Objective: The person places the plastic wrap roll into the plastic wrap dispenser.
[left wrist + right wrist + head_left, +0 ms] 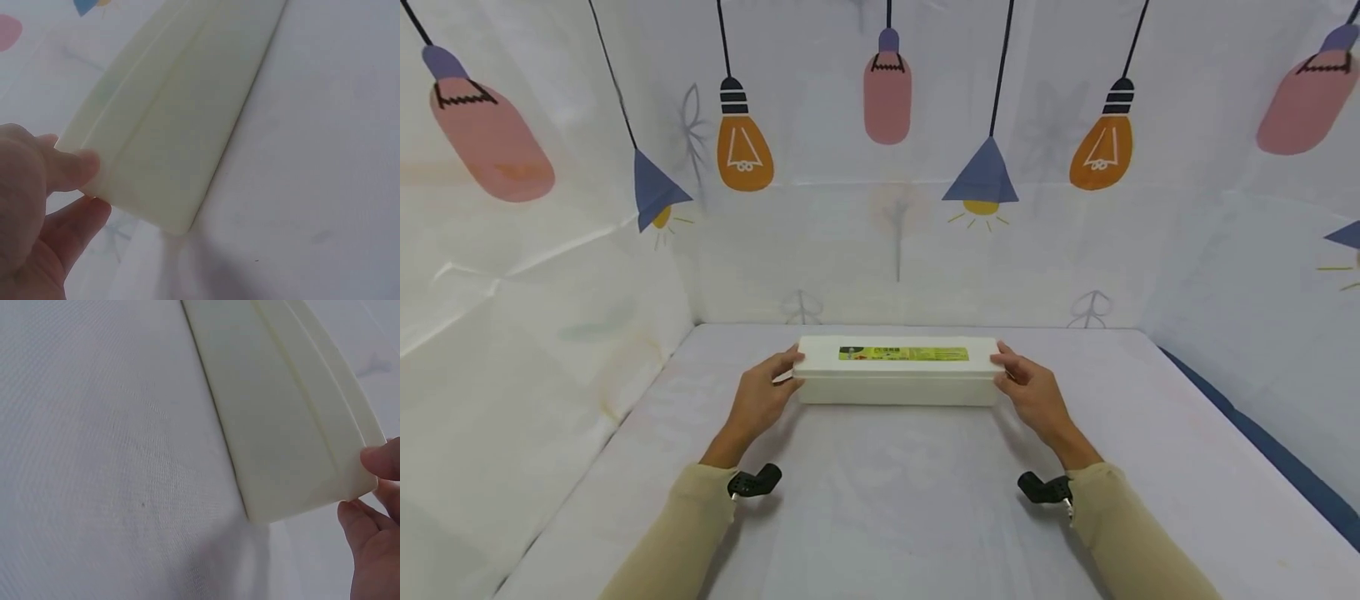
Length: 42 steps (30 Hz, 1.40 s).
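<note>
A long cream-white plastic box [895,390] with a lid lies crosswise on the white-covered table. On the lid is a yellow-green label [902,354] with small print. My left hand [762,398] holds the box's left end, thumb and fingers bent at the corner. At the opposite end, my right hand [1036,398] grips in the same way. The left wrist view shows the digits of the left hand [37,200] touching the lid edge and the end wall. The right hand [381,525] touches the matching corner in the right wrist view. The inside of the box is hidden.
White cloth covers the table [895,517]. Behind it hangs a white sheet [820,242] printed with lamps and bulbs, and sheets also stand at both sides. A dark blue strip [1262,433] runs along the right edge. Each wrist wears a black device [756,481].
</note>
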Tool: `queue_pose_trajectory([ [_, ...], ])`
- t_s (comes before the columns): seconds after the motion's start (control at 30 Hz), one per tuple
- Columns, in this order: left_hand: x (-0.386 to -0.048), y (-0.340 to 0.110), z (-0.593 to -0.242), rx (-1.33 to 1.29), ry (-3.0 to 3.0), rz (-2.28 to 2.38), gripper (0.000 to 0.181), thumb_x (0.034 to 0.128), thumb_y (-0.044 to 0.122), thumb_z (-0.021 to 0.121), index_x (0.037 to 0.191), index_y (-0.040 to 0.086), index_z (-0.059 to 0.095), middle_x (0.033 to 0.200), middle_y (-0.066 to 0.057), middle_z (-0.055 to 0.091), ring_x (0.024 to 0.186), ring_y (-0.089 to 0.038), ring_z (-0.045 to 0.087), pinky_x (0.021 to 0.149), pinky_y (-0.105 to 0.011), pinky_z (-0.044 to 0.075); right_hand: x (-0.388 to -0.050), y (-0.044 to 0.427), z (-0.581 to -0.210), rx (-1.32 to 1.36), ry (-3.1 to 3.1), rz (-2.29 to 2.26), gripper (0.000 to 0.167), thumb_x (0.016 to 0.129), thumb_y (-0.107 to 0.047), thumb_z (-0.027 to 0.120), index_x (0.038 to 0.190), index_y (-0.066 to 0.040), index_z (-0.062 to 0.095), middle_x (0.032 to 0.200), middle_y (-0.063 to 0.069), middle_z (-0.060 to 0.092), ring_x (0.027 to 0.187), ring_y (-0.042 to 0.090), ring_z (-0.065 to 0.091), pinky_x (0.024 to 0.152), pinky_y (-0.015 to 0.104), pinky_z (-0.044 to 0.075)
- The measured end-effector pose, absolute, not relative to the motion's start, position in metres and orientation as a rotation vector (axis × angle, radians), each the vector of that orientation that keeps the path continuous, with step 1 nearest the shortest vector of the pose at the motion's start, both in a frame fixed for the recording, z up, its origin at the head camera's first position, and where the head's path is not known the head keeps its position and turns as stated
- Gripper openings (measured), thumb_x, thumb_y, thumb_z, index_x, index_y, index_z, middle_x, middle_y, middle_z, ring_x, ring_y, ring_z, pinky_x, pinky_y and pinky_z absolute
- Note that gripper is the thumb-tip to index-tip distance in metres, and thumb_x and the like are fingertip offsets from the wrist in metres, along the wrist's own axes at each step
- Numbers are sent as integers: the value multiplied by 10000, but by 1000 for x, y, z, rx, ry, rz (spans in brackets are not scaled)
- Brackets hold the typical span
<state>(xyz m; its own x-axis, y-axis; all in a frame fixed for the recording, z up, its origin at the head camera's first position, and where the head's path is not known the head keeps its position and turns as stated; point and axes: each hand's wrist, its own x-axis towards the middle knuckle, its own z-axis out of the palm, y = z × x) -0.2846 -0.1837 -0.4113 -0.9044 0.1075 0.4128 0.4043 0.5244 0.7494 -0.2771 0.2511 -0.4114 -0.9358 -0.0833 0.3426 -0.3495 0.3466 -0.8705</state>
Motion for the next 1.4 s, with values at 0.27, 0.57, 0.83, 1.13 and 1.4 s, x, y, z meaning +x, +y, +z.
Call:
queue_pose_trajectory([
  [0.27, -288, -185, -412, -359, -2479, -1311, 485, 913, -7, 713, 1381, 39, 595, 1490, -91, 494, 1236, -329, 589, 953, -435, 529, -275, 250, -410, 367, -2428, 1600, 428, 995, -67, 629, 1401, 33, 539, 1583, 105, 356, 1433, 289, 360, 1053, 192, 392],
  [0.57, -288, -184, -412, -331, -2525, -1367, 524, 936, 0, 687, 1437, 85, 557, 1507, -92, 476, 1233, -331, 591, 950, -433, 532, -275, 252, -413, 310, -2432, 1548, 454, 993, -78, 634, 1419, 29, 525, 1561, 126, 390, 1400, 324, 413, 1005, 147, 421],
  [0.83, -285, -187, -409, -325, -2615, -1318, 535, 982, 60, 643, 1489, 155, 505, 1548, -89, 421, 1279, -362, 547, 975, -484, 512, -275, 253, -414, 257, -2457, 1517, 457, 996, -111, 635, 1426, 5, 529, 1532, 141, 436, 1374, 345, 447, 1053, 314, 438],
  [1.13, -287, -193, -413, -315, -2647, -1489, 508, 1033, 172, 584, 1518, 256, 460, 1570, 18, 391, 1350, -305, 486, 1030, -521, 464, -269, 256, -416, 149, -2466, 1591, 472, 996, -149, 643, 1433, -17, 522, 1495, 138, 486, 1352, 331, 479, 1056, 391, 447],
  [1.4, -287, -197, -414, -289, -2598, -1547, 493, 1032, 205, 592, 1508, 263, 477, 1552, 76, 408, 1356, -277, 481, 1052, -517, 445, -274, 258, -416, 211, -2405, 1617, 452, 988, -135, 654, 1395, 27, 542, 1435, 191, 535, 1310, 358, 518, 933, 147, 473],
])
